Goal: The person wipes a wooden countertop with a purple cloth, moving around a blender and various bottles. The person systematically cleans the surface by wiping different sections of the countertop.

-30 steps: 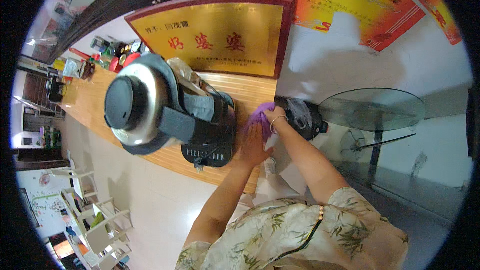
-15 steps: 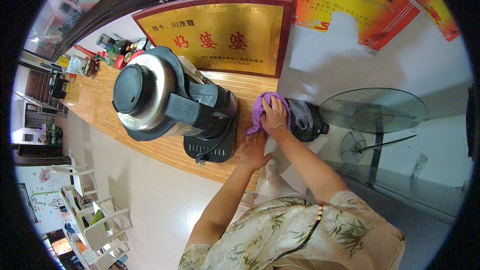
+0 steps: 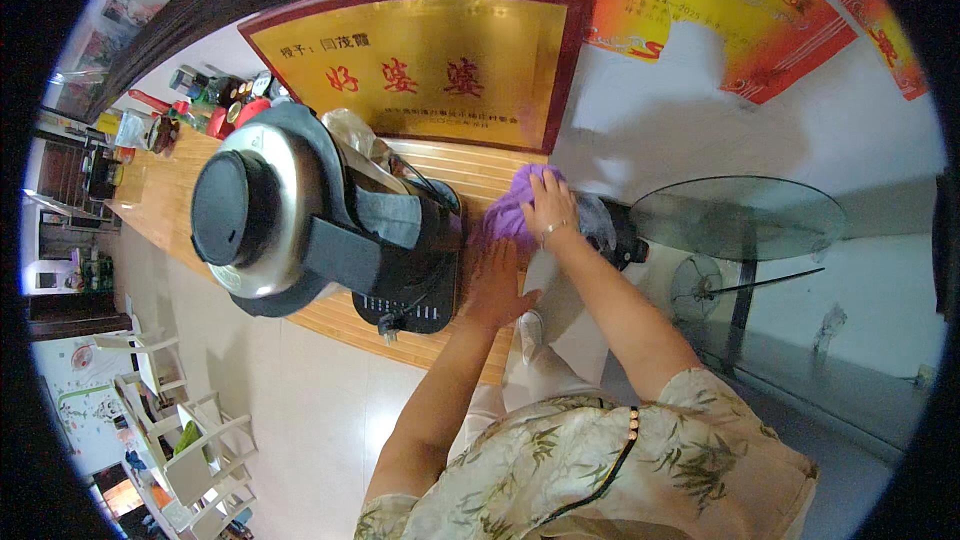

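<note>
My right hand (image 3: 552, 205) presses on a bunched purple cloth (image 3: 512, 202) at the right end of a wooden-slat countertop (image 3: 445, 345), its fingers curled over the cloth. My left hand (image 3: 495, 285) lies on the countertop just nearer to me, fingers stretched out and thumb apart. Its fingertips reach the cloth's near edge. To the left of both hands stands a tall blender-like appliance (image 3: 355, 250) with a silver top, black lid (image 3: 235, 205) and black handle, on a black base (image 3: 410, 305). A coiled cord and plug lie against that base.
Behind the countertop leans a gold plaque (image 3: 430, 60) in a dark red frame. Bottles and jars (image 3: 225, 105) crowd the far left. A black object with a clear bag (image 3: 610, 230) sits right of the cloth, beside a round glass panel (image 3: 740, 218). White chairs (image 3: 190, 440) stand lower left.
My right hand and the cloth have shifted slightly left and away from me. My left hand has slid a little forward, up to the cloth. The whole view has swung slightly.
</note>
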A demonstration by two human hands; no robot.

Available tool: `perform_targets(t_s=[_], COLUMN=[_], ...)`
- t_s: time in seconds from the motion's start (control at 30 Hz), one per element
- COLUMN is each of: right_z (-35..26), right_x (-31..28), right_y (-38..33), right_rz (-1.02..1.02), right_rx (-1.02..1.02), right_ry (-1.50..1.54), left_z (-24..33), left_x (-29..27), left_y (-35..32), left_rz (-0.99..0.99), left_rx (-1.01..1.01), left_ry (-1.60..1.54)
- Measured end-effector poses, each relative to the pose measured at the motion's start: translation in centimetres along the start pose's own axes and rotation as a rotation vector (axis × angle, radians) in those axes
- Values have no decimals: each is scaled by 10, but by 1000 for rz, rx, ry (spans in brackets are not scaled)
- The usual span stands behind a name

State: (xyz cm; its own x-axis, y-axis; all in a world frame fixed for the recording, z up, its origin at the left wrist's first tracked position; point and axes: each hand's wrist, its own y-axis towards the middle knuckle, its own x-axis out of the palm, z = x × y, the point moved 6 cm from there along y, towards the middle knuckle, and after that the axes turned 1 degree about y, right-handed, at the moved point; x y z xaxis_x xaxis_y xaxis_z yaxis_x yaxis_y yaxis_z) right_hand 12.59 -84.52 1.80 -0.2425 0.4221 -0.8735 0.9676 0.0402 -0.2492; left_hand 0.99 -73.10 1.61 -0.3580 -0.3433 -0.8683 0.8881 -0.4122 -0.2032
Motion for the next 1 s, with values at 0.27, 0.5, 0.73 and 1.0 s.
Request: perform_targets(t_s=[0.27,0.5,0.73,1.0], right_z=[-3,-2,3,-14], right_x=[-14,6,-16,-5], right_y=[19,1,22,-13], right_rz=[77,-22,-23,-271], right_rx=[-51,-58,-33,-424], right_ry=[-86,-95,-103,-307], left_z=[-1,-3,1,12], left_x=[7,-11,-4,14], left_y=[10,7,6,-28], left_rz=[9,89,28,39], left_rx=[50,68,-21,-58], left_ry=[11,-46,-80,59])
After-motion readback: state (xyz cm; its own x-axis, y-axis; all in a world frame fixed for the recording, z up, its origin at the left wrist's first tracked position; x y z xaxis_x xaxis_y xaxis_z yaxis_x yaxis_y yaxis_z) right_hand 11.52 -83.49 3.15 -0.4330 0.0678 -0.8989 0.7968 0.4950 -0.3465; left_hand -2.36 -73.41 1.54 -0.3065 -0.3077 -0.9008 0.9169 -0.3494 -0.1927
